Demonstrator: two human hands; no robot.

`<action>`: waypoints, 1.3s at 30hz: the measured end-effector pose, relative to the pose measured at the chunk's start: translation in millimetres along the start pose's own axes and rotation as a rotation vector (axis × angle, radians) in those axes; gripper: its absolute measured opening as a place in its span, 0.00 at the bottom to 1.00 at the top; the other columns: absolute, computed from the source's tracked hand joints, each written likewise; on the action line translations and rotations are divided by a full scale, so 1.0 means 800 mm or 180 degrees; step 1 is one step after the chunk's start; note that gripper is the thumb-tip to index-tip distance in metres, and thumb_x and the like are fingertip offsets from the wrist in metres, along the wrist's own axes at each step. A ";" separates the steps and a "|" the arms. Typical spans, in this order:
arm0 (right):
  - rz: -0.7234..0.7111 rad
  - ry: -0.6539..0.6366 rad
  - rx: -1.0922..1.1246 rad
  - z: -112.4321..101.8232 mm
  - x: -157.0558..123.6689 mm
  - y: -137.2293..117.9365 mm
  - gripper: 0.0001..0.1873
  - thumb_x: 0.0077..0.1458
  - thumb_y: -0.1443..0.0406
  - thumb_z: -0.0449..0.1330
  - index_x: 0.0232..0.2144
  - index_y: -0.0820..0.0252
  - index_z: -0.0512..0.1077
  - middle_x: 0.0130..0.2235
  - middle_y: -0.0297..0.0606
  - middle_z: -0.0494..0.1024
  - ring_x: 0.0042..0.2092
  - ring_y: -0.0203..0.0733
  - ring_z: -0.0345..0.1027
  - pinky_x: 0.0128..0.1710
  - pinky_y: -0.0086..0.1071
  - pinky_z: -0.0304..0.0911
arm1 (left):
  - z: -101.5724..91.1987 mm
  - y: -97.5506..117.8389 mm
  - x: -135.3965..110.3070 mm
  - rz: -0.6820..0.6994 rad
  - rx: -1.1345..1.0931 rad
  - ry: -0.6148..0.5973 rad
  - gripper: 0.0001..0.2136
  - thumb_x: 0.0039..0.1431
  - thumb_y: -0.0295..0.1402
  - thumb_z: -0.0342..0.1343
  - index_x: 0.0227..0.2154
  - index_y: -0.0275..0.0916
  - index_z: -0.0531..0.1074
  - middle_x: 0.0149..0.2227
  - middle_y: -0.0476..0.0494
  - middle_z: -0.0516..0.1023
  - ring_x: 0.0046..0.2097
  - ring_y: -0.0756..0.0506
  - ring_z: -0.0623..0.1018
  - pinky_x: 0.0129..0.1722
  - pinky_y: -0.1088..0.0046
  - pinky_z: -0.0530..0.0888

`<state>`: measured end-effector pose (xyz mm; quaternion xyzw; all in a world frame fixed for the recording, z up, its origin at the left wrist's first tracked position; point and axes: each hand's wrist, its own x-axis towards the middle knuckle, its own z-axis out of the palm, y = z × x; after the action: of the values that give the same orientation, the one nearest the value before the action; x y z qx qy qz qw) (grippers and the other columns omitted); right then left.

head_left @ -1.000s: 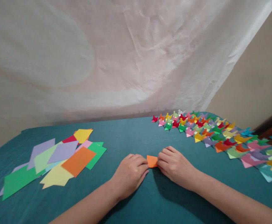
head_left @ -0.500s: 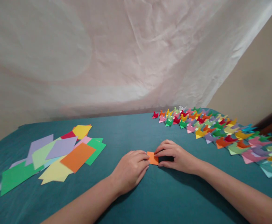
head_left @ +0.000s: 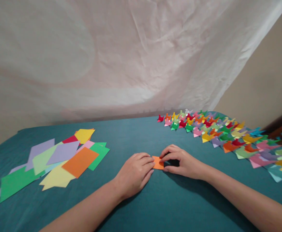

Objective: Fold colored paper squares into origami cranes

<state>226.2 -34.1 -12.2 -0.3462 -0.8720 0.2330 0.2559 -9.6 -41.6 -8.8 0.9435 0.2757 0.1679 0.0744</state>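
while left hand (head_left: 134,172) fingers press flat on orange paper (head_left: 158,163), right hand (head_left: 180,161) pinches it.

my left hand (head_left: 134,173) lies palm down, fingers (head_left: 144,160) loosely bent and pointing right, tips pressed low. my right hand (head_left: 183,161) faces it with knuckles arched, forefinger and thumb (head_left: 171,169) drawn close at their tips in a pinch, a dark hollow under the palm. the two hands' fingertips nearly meet. my left forearm (head_left: 87,209) comes in from the lower left, my right forearm (head_left: 247,201) from the lower right, both bare.
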 end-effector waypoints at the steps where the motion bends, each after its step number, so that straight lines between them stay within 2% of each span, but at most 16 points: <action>1: 0.0041 -0.0002 0.0020 0.000 0.000 0.000 0.11 0.49 0.66 0.64 0.38 0.55 0.74 0.41 0.38 0.74 0.44 0.41 0.65 0.47 0.39 0.60 | -0.001 0.000 0.000 0.0029 0.0018 -0.0012 0.12 0.63 0.29 0.45 0.46 0.37 0.70 0.47 0.43 0.74 0.51 0.43 0.69 0.52 0.62 0.66; 8: 0.0283 -0.0061 0.0172 0.001 0.000 -0.002 0.09 0.49 0.65 0.63 0.37 0.55 0.75 0.41 0.37 0.72 0.44 0.40 0.65 0.47 0.38 0.59 | -0.005 -0.005 0.000 0.0262 0.0156 -0.0153 0.13 0.64 0.31 0.44 0.45 0.38 0.71 0.48 0.40 0.73 0.52 0.42 0.68 0.51 0.60 0.66; 16: 0.0205 -0.0006 0.0020 0.005 0.000 -0.005 0.05 0.55 0.66 0.59 0.33 0.55 0.76 0.40 0.37 0.72 0.44 0.40 0.64 0.46 0.39 0.59 | -0.007 -0.005 0.000 0.0257 0.0029 -0.0151 0.12 0.63 0.30 0.45 0.43 0.37 0.72 0.46 0.41 0.74 0.50 0.43 0.69 0.50 0.62 0.66; 22: 0.0049 0.0252 0.0038 0.017 0.000 -0.007 0.06 0.57 0.71 0.55 0.31 0.59 0.70 0.38 0.39 0.72 0.42 0.39 0.63 0.43 0.36 0.60 | -0.005 -0.006 0.000 0.0287 -0.0010 -0.0043 0.12 0.63 0.29 0.45 0.41 0.36 0.72 0.43 0.41 0.75 0.48 0.42 0.70 0.49 0.62 0.67; 32: 0.0256 0.0453 -0.0115 0.031 0.002 -0.008 0.06 0.55 0.74 0.53 0.29 0.59 0.65 0.34 0.37 0.71 0.38 0.39 0.62 0.39 0.35 0.60 | -0.005 -0.005 0.001 0.0403 0.0154 0.0003 0.11 0.62 0.28 0.45 0.38 0.35 0.73 0.38 0.41 0.75 0.44 0.44 0.72 0.47 0.63 0.68; 36: 0.0268 0.0458 -0.0152 0.033 0.003 -0.007 0.07 0.55 0.74 0.53 0.29 0.59 0.65 0.35 0.37 0.70 0.38 0.39 0.62 0.39 0.34 0.60 | -0.006 -0.002 0.001 0.0403 0.0183 0.0091 0.10 0.62 0.27 0.45 0.40 0.36 0.71 0.38 0.40 0.76 0.45 0.45 0.72 0.47 0.64 0.68; 39: 0.0268 0.0452 -0.0147 0.032 0.004 -0.007 0.06 0.55 0.74 0.53 0.29 0.60 0.66 0.35 0.38 0.70 0.39 0.39 0.63 0.39 0.34 0.61 | -0.008 0.003 0.002 0.0358 0.0239 0.0020 0.11 0.62 0.28 0.44 0.42 0.36 0.70 0.39 0.40 0.75 0.45 0.44 0.72 0.47 0.63 0.69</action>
<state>206.0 -41.5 -27.4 -0.4041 -0.8414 0.1982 0.2990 -9.4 -42.8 -2.1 0.9591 0.2286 0.1643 0.0286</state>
